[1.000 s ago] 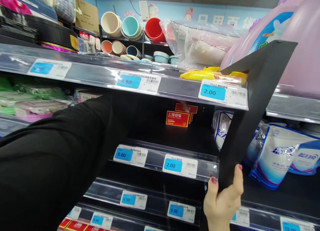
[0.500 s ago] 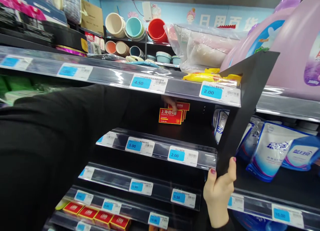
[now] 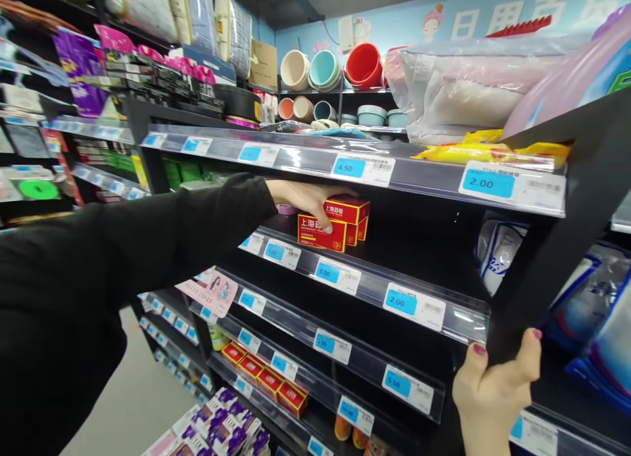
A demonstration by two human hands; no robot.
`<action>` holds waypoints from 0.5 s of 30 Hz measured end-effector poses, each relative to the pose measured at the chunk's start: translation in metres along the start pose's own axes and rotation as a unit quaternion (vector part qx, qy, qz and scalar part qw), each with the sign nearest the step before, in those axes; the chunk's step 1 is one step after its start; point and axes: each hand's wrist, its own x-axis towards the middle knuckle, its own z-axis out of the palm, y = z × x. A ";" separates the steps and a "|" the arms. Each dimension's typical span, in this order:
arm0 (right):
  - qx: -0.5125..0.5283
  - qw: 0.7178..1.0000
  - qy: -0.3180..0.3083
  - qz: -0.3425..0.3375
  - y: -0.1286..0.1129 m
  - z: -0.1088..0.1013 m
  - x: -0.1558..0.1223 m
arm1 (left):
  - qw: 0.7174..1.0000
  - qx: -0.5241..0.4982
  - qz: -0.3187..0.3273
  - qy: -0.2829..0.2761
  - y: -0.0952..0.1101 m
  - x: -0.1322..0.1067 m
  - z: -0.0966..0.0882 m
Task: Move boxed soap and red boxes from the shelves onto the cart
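My left hand (image 3: 305, 196) reaches into the upper shelf bay with its thumb over the front of several red-and-yellow soap boxes (image 3: 320, 238). Its other fingers go behind the boxes and are mostly hidden. The boxes are bunched and partly stacked, close to the shelf's front lip. At the lower right, my right hand (image 3: 493, 390) is closed around the dark shelf upright (image 3: 522, 265), thumb on one side and a finger on the other.
Clear price strips (image 3: 414, 305) edge the shelves. More red boxes (image 3: 269, 380) line a lower shelf, with purple packs (image 3: 217, 423) below. Yellow packets (image 3: 493, 152) and a bagged pillow (image 3: 468, 88) lie on top. Blue-and-white pouches (image 3: 599, 331) stand right of the upright.
The view has swung left, showing more of the left aisle. My left hand and the soap boxes have come leftward and nearer the shelf front. My right hand stays at the upright.
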 end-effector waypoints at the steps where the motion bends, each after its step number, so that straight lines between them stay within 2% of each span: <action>1: -0.002 1.000 0.003 -0.005 0.001 0.000 0.000 | 1.000 0.000 -0.009 -0.002 -0.001 -0.004 0.000; 9: -0.006 1.000 0.009 -0.005 0.001 -0.001 0.001 | 0.997 0.029 -0.050 0.043 -0.007 -0.016 -0.008; 15: -0.017 1.000 0.006 -0.002 -0.001 -0.003 0.002 | 0.996 -0.041 -0.073 0.034 -0.001 -0.036 -0.009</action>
